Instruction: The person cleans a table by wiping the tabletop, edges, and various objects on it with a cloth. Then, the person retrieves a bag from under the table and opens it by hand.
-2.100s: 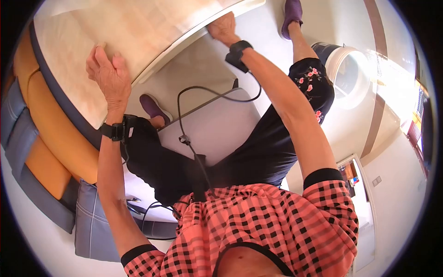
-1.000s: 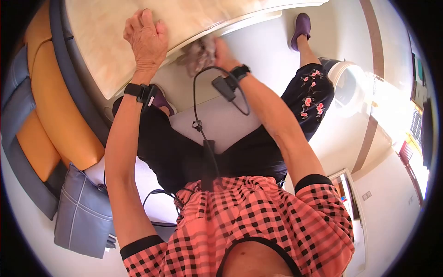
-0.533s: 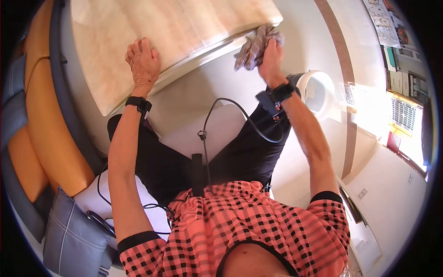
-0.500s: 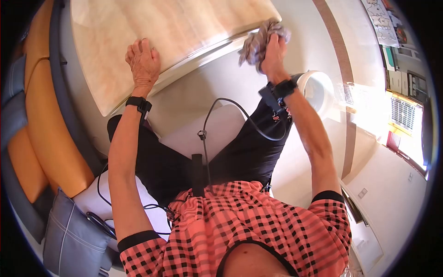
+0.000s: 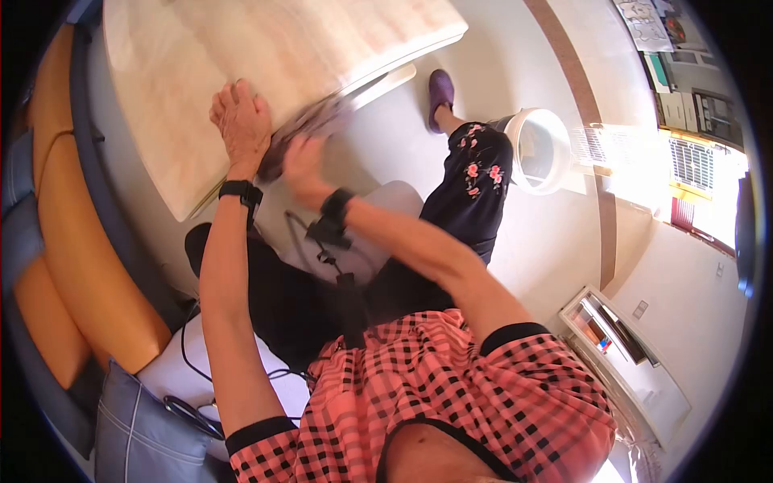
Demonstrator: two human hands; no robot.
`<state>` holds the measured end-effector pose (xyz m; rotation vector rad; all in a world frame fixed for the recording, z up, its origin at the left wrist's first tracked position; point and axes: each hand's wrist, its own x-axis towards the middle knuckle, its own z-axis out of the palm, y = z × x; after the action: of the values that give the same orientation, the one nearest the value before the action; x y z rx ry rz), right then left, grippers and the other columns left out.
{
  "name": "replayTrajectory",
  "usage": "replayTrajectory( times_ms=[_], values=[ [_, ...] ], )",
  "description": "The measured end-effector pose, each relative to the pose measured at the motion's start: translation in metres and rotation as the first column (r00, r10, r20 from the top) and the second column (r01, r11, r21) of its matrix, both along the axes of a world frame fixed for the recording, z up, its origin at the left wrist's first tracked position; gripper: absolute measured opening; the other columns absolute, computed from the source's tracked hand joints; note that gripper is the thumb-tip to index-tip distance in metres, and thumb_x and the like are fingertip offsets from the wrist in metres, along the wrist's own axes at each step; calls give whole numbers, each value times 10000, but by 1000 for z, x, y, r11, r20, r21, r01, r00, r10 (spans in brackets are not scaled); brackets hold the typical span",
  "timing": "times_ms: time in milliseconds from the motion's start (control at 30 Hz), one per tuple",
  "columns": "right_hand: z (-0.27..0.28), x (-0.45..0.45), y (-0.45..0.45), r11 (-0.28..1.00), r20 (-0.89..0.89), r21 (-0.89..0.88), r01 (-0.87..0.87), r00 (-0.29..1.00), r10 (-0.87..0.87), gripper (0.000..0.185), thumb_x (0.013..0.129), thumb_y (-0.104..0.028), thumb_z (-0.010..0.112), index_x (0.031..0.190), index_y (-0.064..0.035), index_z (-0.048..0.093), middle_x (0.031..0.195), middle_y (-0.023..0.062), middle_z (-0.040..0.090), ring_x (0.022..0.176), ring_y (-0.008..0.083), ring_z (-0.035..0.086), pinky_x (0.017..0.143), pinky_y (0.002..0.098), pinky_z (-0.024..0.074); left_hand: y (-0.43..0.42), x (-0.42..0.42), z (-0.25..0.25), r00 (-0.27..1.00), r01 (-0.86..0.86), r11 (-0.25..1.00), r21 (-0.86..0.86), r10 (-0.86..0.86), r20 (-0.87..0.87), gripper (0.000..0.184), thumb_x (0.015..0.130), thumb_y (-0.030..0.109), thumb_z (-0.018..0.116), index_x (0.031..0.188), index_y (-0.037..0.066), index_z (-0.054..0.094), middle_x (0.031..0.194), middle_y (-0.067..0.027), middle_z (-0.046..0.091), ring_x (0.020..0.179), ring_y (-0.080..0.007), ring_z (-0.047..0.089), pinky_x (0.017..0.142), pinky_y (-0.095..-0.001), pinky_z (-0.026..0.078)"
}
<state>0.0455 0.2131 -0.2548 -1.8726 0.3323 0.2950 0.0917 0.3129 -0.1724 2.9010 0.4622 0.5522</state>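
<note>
My left hand (image 5: 243, 125) lies on the tabletop near its front edge, fingers stretched out and holding nothing. The table (image 5: 282, 40) has a pale, marble-patterned top. My right hand (image 5: 304, 167), smeared by motion, is at the table's front edge just right of my left hand. It grips a greyish cloth (image 5: 314, 122), which is blurred and runs along that edge. Part of the cloth is hidden behind my right hand. A dark band with a small device sits on each wrist.
On the floor to the right stands a white bucket (image 5: 541, 151), beside my knee. My foot in a purple shoe (image 5: 440, 98) rests right of the table. An orange and grey sofa (image 5: 88, 241) lines the left side. A black cable (image 5: 189, 406) loops beside me.
My right hand has swept the cloth leftward along the table's front edge, from the right corner to beside my left hand. My left hand stays on the tabletop.
</note>
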Motion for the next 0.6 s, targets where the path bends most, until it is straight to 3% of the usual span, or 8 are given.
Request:
replayTrajectory(
  times_ms=[67, 200, 367, 400, 433, 500, 533, 600],
  values=[
    [30, -36, 27, 988, -7, 104, 112, 994, -112, 304, 934, -223, 465, 920, 78, 500, 831, 208, 551, 784, 259, 518, 705, 425, 444, 1, -2, -4, 1000, 14, 1000, 8, -14, 23, 349, 836, 161, 567, 1158, 55, 483, 1217, -171, 471, 1151, -374, 413, 990, -515, 307],
    [52, -14, -9, 928, -177, 370, 47, 984, 21, 269, 903, -226, 483, 961, 33, 526, 807, 140, 561, 741, 223, 525, 700, 390, 451, 1, -2, -1, 1000, 12, 999, 30, -13, 23, 352, 833, 151, 564, 1159, 47, 481, 1234, -175, 470, 1143, -369, 421, 982, -512, 314],
    [-15, 103, -90, 943, 30, 87, 321, 945, -325, 328, 912, -286, 467, 915, 37, 528, 753, 112, 533, 672, 197, 511, 602, 367, 451, 0, -3, 1, 999, 33, 999, 3, -33, 13, 356, 832, 148, 555, 1163, 39, 480, 1246, -178, 467, 1138, -368, 424, 977, -507, 318],
    [3, 134, -123, 959, 81, 93, 267, 958, -275, 357, 915, -295, 453, 907, 54, 529, 799, 137, 567, 695, 231, 542, 610, 406, 461, 0, -3, 1, 999, 35, 999, 8, -35, 7, 357, 833, 148, 552, 1164, 37, 479, 1249, -180, 466, 1136, -368, 425, 976, -507, 318],
    [33, 159, -147, 957, 117, 22, 289, 950, -290, 366, 915, -292, 435, 913, 58, 542, 863, 156, 601, 744, 259, 576, 638, 419, 474, -1, -3, 1, 999, 35, 999, 14, -35, 1, 358, 833, 148, 550, 1165, 35, 478, 1251, -181, 465, 1135, -368, 425, 975, -507, 318],
    [-51, 236, -195, 923, 250, -42, 383, 898, -362, 368, 899, -279, 454, 966, 66, 559, 940, 209, 604, 888, 326, 577, 786, 445, 467, -4, -3, 2, 1000, 25, 1000, 10, -25, -8, 358, 836, 150, 545, 1167, 32, 475, 1253, -183, 463, 1135, -369, 424, 978, -509, 316],
    [-9, 261, -231, 930, 79, 117, 349, 930, -359, 419, 890, -291, 440, 1083, 52, 585, 1067, 193, 633, 959, 302, 600, 841, 408, 477, -3, -2, 3, 1000, 14, 1000, 12, -14, -9, 359, 838, 152, 542, 1168, 30, 474, 1254, -185, 462, 1135, -370, 424, 980, -510, 315],
    [11, 309, -266, 903, 91, 18, 430, 898, -430, 464, 886, -316, 434, 1093, 69, 589, 1098, 215, 633, 966, 320, 614, 844, 415, 489, -2, -2, 4, 1000, 15, 1000, 17, -15, -6, 358, 836, 143, 543, 1168, 29, 472, 1256, -186, 459, 1141, -372, 419, 982, -511, 314]
  ],
)
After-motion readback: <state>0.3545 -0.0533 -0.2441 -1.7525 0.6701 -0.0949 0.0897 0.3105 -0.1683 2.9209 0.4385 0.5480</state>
